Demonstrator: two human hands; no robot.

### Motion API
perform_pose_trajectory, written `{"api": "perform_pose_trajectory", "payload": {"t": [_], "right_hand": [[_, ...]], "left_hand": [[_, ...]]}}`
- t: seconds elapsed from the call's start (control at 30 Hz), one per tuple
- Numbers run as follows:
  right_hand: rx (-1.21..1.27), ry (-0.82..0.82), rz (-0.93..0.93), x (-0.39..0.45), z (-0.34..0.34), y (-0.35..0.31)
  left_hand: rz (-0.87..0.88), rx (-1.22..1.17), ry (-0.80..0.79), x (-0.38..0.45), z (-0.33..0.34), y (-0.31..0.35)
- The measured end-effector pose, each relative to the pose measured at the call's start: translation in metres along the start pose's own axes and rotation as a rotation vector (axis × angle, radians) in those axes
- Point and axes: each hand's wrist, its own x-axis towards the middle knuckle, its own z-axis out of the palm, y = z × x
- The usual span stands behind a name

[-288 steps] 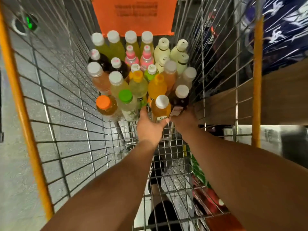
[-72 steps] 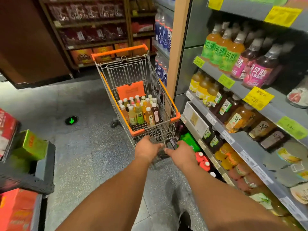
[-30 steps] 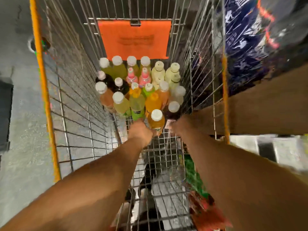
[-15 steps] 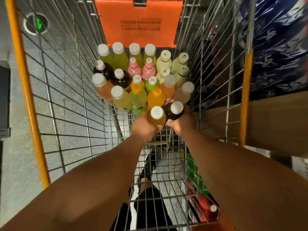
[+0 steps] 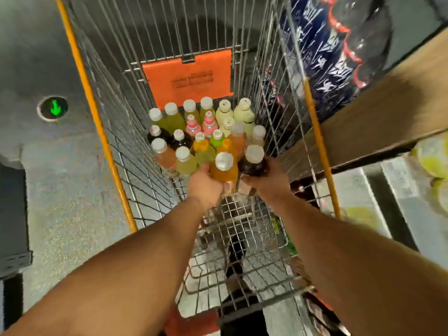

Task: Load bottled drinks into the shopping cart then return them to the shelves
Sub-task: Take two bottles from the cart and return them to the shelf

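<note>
I look down into a wire shopping cart (image 5: 150,190) with orange rims. Several bottled drinks (image 5: 201,132) with white caps stand packed at its far end. My left hand (image 5: 206,185) grips an orange drink bottle (image 5: 224,169) from below, lifted a little above the cart floor. My right hand (image 5: 265,183) grips a dark drink bottle (image 5: 253,162) beside it. Both bottles stand upright at the near edge of the group.
An orange plastic flap (image 5: 189,77) hangs on the cart's far wall. To the right are a wooden shelf edge (image 5: 378,117) and blue-wrapped bottle packs (image 5: 327,44). Grey floor with a green arrow marker (image 5: 55,108) lies left. The cart's near floor is bare wire.
Both hands have closed round the two nearest bottles and raised them slightly since a second ago. The camera has shifted, so the cart appears further off.
</note>
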Motion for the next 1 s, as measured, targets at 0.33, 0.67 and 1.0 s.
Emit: {"api": "perform_pose_trajectory", "payload": {"t": [0.33, 0.67, 1.0], "right_hand": [[0.533, 0.139, -0.306, -0.217, -0.063, -0.076], [0.459, 0.566, -0.155, -0.418, -0.132, -0.044], [0.608, 0.885, 0.009, -0.619, -0.159, 0.097]], "left_hand": [[0.431, 0.134, -0.343, -0.140, -0.106, 0.099], [0.799, 0.372, -0.615, -0.303, -0.082, 0.179], [0.951, 0.523, -0.834, -0.441, 0.018, 0.141]]}}
